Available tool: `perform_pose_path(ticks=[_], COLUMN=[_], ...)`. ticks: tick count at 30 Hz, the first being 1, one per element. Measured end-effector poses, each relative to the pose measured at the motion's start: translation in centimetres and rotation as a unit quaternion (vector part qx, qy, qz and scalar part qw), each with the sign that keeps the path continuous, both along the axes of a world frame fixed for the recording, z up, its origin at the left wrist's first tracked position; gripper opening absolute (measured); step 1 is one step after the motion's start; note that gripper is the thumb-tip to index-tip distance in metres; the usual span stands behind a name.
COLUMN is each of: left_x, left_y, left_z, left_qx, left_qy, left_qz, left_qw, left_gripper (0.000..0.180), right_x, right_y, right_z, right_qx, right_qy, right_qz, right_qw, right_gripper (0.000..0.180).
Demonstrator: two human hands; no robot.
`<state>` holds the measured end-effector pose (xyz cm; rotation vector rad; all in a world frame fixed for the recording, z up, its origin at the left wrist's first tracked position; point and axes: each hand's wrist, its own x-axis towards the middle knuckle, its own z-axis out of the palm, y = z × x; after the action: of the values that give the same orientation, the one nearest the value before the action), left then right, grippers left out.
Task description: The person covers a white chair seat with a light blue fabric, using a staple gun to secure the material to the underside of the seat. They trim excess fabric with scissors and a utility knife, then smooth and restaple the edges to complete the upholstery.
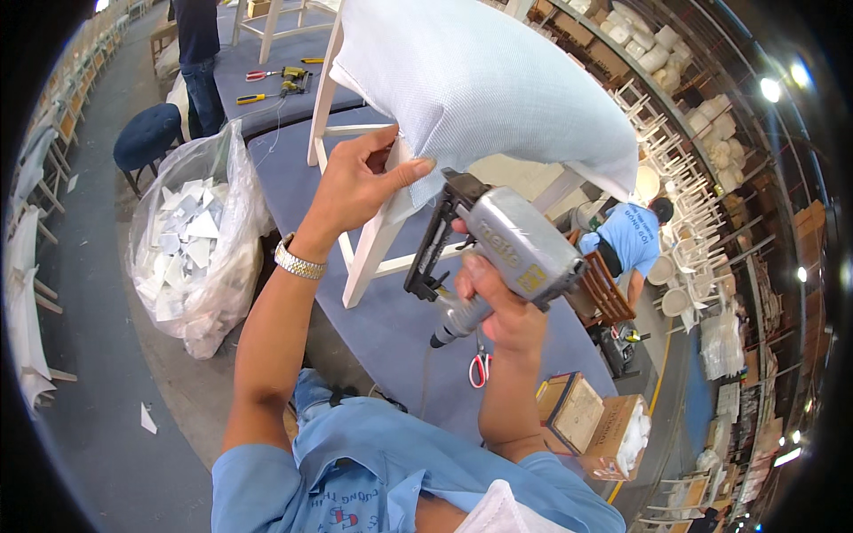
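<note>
A white wooden stool [366, 253] with a padded seat stands on the blue-covered table. Pale blue-white woven fabric [498, 75] covers the seat. My left hand [360, 182] is closed on a corner of this fabric, near the top of a leg; the thumb presses on the cloth and some fingertips are hidden behind it. In my right hand [502, 306] is a grey and black pneumatic staple gun [520, 240], fingers wrapped round its handle. Its nose is close to the fabric corner; I cannot tell whether it touches.
Left of the table [355, 342] stands a clear bag [222, 293] of fabric scraps. Red-handled scissors [480, 369] lie by the staple gun. A wooden box [573, 413] is at the right. Another staple gun [291, 82] lies farther off. A seated person [631, 240] works at right.
</note>
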<state>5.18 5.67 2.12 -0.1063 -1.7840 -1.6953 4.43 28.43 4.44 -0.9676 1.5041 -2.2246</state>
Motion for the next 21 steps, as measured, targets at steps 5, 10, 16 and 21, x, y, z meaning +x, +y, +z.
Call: perform_pose_path(ticks=[5,10,16,21], left_x=[-0.2,-0.7,-1.1,-1.4], left_y=[-0.1,-0.5,-1.5,-1.2], left_z=[-0.5,-1.1,-1.7,-1.4], left_qx=[-0.011,-0.03,-0.106,-0.099], left_qy=[0.042,0.065,0.064,0.125], left_qz=[0.01,0.026,0.091,0.093], left_qw=[0.999,0.997,0.988,0.983], left_gripper=[0.057,0.057,0.058,0.057], right_x=[-0.6,-0.7,0.0,0.4], right_y=[-2.0,-2.0,-2.4,-2.6], right_z=[-0.7,-0.9,-0.8,-0.8], right_qx=[0.003,0.026,0.057,0.079], right_qy=[0.03,0.041,0.03,0.004], right_qz=[0.004,-0.005,-0.037,-0.064], right_qw=[1.0,0.999,0.997,0.995], right_gripper=[0.045,0.045,0.044,0.059])
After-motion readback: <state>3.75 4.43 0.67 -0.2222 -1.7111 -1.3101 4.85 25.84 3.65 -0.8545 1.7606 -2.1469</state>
